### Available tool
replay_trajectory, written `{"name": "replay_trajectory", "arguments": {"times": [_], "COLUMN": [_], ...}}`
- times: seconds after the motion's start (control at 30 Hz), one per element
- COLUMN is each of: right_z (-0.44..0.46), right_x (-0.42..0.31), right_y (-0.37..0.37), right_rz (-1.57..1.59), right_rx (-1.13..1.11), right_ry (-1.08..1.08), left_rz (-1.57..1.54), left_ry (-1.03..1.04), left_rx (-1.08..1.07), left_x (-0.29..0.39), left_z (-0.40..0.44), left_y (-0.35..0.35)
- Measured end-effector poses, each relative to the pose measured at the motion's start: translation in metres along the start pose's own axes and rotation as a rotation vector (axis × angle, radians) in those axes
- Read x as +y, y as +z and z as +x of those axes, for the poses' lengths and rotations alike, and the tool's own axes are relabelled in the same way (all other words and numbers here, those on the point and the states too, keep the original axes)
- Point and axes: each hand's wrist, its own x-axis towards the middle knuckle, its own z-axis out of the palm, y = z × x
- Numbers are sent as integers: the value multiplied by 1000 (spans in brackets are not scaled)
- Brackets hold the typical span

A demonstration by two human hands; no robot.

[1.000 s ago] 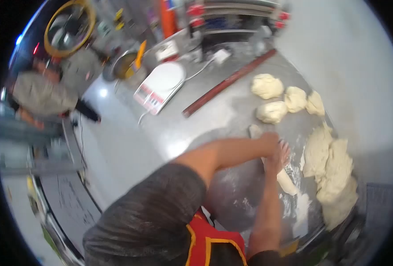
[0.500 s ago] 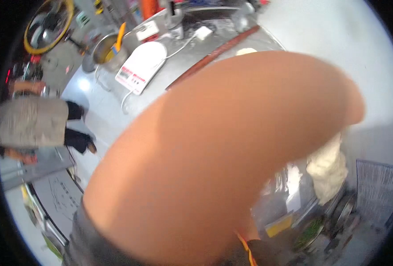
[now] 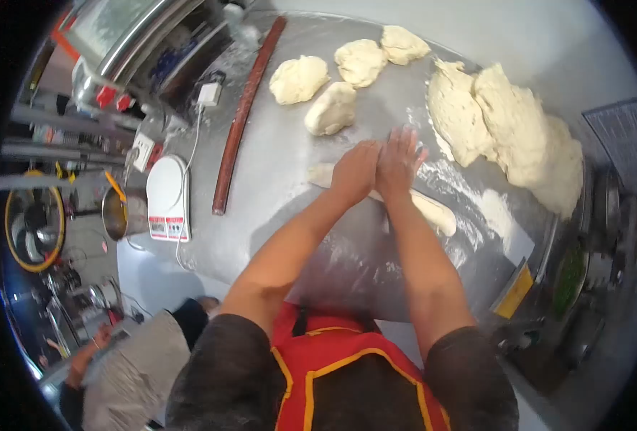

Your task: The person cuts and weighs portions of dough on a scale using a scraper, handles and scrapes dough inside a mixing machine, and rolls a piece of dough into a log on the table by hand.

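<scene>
A long roll of dough [image 3: 435, 214] lies slantwise on the metal worktop, with both my hands over its middle. My left hand [image 3: 356, 171] presses on it from above; its fingers are partly hidden against the other hand. Right beside it, my right hand [image 3: 399, 161] rests flat on the roll, its floury fingers stretched out and slightly apart. Just beyond my hands sits a dough piece [image 3: 331, 109]. Further back are a dough lump [image 3: 299, 80], another dough lump [image 3: 361, 62] and a third dough lump [image 3: 404, 44].
A large dough mass [image 3: 509, 126] spreads at the right. Left of my hands lie a long reddish-brown wooden rod [image 3: 245, 118] and a white scale [image 3: 167, 190]. A metal pot [image 3: 117, 215] stands past the scale. Another person [image 3: 139, 370] is at lower left. A yellow-handled scraper [image 3: 514, 292] lies near the right edge.
An arm that filled the view, blurred, has dropped down, and both hands now meet on the dough roll. The camera's view has turned, showing more of the worktop.
</scene>
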Motion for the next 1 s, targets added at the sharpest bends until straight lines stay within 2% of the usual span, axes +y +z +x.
{"name": "replay_trajectory", "arguments": {"times": [0.07, 0.1, 0.13, 0.2, 0.23, 0.27, 0.33, 0.43, 0.53, 0.63, 0.73, 0.77, 0.8, 0.87, 1.0], "right_z": [-36, -61, -88, -144, -165, -177, -183, -155, -87, -50, -84, -106, -131, -180, -228], "right_x": [3, 6, 5, 5, 6, 11, 19, 35, 52, 67, 64, 63, 61, 69, 98], "right_y": [-5, -19, -48, -92, -111, -123, -100, -64, -49, -46, -55, -67, -81, -111, -128], "right_rz": [12, 131, 255, 456, 407, 358, 331, 209, 61, -20, -82, 16, 115, 348, 266], "right_rx": [-11, -126, -245, -253, -296, -346, -294, -332, -419, -119, -167, -236, -303, -302, -175], "right_ry": [22, -35, -101, -163, -177, -196, -184, -160, -116, -2, 57, 23, -16, -164, 32], "left_rz": [-41, -60, -45, 133, 291, 248, 158, 406, 370, 445, 307, 248, 244, 274, 303], "left_ry": [-152, -236, -215, -9, 185, 125, 16, -9, -87, 50, 141, 155, 180, 201, 131], "left_rx": [-183, -267, -448, -489, -348, -305, -213, -292, -221, -58, -314, -413, -414, -405, -342], "left_x": [10, 16, 38, 59, 53, 63, 76, 58, 39, 39, 40, 43, 52, 72, 93], "left_z": [-3, -7, -9, -68, -111, -127, -140, -96, -38, 8, -24, -43, -61, -108, -173], "left_y": [-1, -2, -28, -40, -23, -28, -26, 6, 42, 44, 33, 25, 8, -25, -42]}}
